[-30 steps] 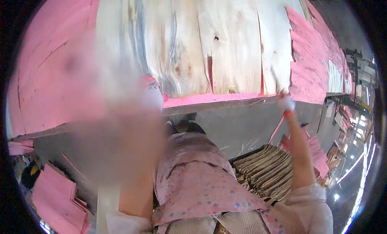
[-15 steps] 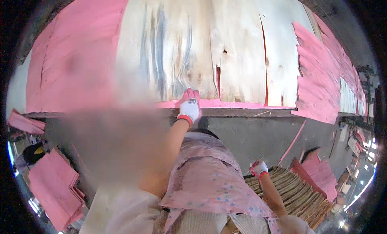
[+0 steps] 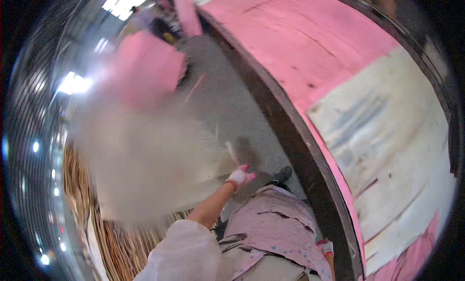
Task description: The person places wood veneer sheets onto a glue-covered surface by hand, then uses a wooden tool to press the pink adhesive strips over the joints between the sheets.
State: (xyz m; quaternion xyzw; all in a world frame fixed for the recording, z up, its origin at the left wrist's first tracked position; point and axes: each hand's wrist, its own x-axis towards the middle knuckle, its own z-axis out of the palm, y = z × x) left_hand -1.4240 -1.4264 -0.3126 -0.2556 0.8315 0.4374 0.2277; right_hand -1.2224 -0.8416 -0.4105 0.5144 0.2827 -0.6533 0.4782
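My left hand (image 3: 240, 177), in a white glove with pink fingers, reaches beside my apron, fingers apart, near a thin pale strip (image 3: 232, 150); I cannot make out any contact. My right hand (image 3: 325, 247), also gloved, is low beside the bench edge, mostly hidden by the apron. On the bench lie pink sheets (image 3: 294, 41) and pale, grey-streaked veneer (image 3: 382, 150). A stack of brown veneer (image 3: 126, 244) stands at my left, partly covered by a blurred patch.
A dark bench edge (image 3: 261, 101) runs diagonally beside me. The grey floor (image 3: 223, 106) holds scattered strips. A pink sheet stack (image 3: 150, 63) lies farther along, near a blurred person (image 3: 160, 26). Bright lights line the far left.
The view has swung left along the bench. My left hand has left the bench's sheets for the space over the floor side; my right hand now shows only partly at the lower right.
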